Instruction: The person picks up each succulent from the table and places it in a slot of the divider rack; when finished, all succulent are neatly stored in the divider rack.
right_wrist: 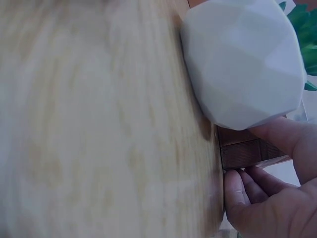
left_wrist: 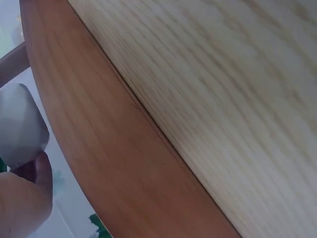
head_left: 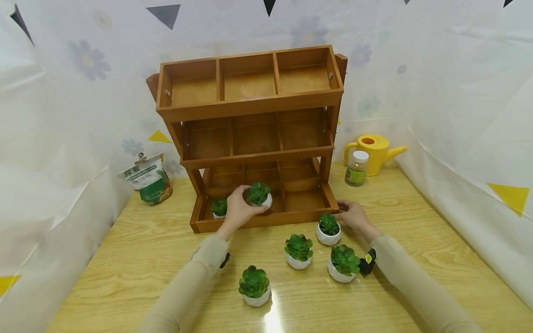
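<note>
My left hand (head_left: 240, 207) grips a small potted succulent (head_left: 258, 194) by its white pot, above the front row of the shelf's bottom tier. The left wrist view shows the thumb against the white pot (left_wrist: 21, 126). Another succulent (head_left: 219, 207) sits in the left compartment of that tier, partly hidden by the hand. At the bottom right front corner of the three-tier wooden shelf (head_left: 266, 217), my right hand (head_left: 353, 215) holds the corner between thumb and curled fingers. A potted succulent (head_left: 328, 230) stands on the table right beside this hand; its faceted pot (right_wrist: 245, 64) looms large in the right wrist view.
Other potted succulents stand on the wooden table: one near the middle (head_left: 299, 252), one at right (head_left: 343, 263), one nearest me (head_left: 255, 286). A green-and-white bag (head_left: 151, 181) stands left of the shelf. A lidded jar (head_left: 356, 169) and a yellow watering can (head_left: 374, 155) are at right.
</note>
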`<state>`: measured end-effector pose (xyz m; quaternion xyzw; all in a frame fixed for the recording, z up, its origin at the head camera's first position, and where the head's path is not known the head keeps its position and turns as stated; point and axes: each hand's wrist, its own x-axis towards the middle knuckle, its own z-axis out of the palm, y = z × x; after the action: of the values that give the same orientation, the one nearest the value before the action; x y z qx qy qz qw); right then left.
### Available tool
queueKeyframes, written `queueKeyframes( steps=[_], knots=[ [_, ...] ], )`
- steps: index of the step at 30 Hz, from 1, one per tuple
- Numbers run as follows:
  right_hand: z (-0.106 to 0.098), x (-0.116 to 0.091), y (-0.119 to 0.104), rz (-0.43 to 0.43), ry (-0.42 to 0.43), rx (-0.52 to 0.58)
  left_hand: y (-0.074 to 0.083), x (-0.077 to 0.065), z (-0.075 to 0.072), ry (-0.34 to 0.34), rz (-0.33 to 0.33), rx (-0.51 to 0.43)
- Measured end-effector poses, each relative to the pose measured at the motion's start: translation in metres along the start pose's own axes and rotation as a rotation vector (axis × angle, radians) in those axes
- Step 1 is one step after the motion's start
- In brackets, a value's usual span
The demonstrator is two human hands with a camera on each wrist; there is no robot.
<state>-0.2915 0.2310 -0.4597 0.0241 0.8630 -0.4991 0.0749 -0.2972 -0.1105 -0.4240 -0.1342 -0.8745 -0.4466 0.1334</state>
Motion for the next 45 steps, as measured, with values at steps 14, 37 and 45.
queueKeyframes(
  steps=[14, 37, 45],
  knots=[
    [0.000, 0.000, -0.001, -0.006, 0.007, -0.002, -0.002, 0.002, 0.012, -0.024, -0.037, 0.058],
    [0.000, -0.001, 0.003, -0.012, 0.019, 0.000, -0.005, 0.002, 0.022, -0.069, -0.176, 0.087],
    [0.001, 0.000, 0.004, -0.021, 0.018, 0.006, 0.003, 0.004, 0.020, -0.108, -0.239, 0.106]
  ],
)
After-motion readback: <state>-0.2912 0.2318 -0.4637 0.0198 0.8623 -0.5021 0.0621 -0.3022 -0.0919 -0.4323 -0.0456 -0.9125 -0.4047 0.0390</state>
